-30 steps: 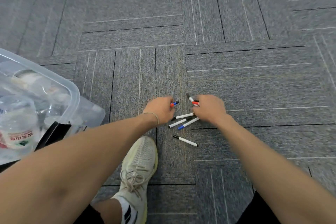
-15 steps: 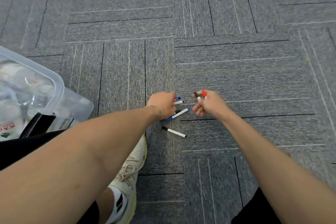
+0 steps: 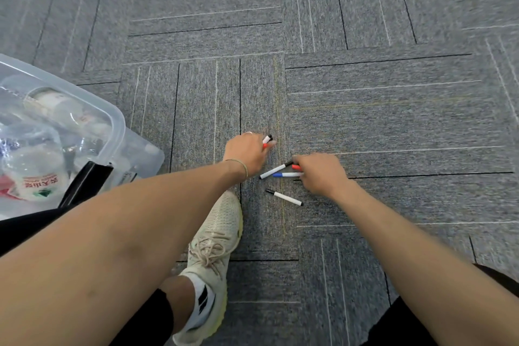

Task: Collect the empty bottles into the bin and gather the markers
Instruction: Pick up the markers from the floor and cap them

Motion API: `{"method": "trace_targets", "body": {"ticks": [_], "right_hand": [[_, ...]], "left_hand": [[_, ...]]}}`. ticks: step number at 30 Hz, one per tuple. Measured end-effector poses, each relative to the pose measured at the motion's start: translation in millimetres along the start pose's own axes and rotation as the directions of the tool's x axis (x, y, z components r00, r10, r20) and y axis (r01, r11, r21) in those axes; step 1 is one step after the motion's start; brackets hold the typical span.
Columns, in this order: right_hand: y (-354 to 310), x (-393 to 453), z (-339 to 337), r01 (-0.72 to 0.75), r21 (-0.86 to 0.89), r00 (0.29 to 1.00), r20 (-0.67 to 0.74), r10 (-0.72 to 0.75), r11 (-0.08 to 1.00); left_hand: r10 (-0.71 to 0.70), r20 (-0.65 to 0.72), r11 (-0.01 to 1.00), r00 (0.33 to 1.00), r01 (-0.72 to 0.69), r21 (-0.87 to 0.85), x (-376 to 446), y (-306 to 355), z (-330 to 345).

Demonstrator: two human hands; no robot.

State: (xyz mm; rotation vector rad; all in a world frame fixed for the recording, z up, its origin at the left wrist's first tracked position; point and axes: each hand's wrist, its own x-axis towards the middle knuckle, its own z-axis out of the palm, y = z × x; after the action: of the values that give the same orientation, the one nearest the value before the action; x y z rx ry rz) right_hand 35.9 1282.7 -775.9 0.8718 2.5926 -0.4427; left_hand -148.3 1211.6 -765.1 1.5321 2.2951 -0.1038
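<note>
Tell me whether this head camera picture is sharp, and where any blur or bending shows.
Head view: centre fairly sharp, the markers readable; carpet smears toward the upper right corner; wide-angle lens bends the tile lines at the edges; light is even.

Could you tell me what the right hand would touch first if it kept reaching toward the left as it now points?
Probably the blue-capped white marker and the black-capped white marker lying on the grey carpet by the right hand; contact is unclear.

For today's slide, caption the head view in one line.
Both hands, left and right, gather markers from grey carpet beside bottle-filled bin.
</note>
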Motion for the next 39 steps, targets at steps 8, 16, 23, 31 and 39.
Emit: {"method": "trace_targets", "body": {"ticks": [8, 16, 23, 31, 39], "right_hand": [[9.3, -12.4, -6.7, -0.17, 0.253, 0.981, 0.133, 0.14, 0.952], [12.4, -32.5, -16.2, -0.28, 0.58, 0.959, 0.138, 0.246, 0.765], [-0.2, -37.2, -24.5, -0.147, 0.695, 0.983, 0.022, 0.184, 0.704], [-27.9, -28.7, -10.1, -0.133, 0.318, 0.991, 0.018, 0.134, 0.939], [-44.1, -22.2, 13.7, 0.08, -0.122, 0.996, 0.048, -0.075, 0.989]], "left_hand": [[-0.085, 0.03, 0.995, 0.996, 0.087, -0.058, -4.9, 14.5, 4.8], [-0.016, 0.169, 1.0, 0.985, 0.017, -0.006, -6.0, 33.2, 18.4], [-0.028, 0.234, 0.996, 0.972, 0.007, 0.093, -5.3, 32.9, 25.1], [-0.066, 0.108, 0.998, 0.992, 0.065, 0.013, -13.3, 18.7, 8.2], [-0.173, 0.082, 0.968, 0.981, 0.185, -0.167, -22.6, 2.3, 8.7]]}}
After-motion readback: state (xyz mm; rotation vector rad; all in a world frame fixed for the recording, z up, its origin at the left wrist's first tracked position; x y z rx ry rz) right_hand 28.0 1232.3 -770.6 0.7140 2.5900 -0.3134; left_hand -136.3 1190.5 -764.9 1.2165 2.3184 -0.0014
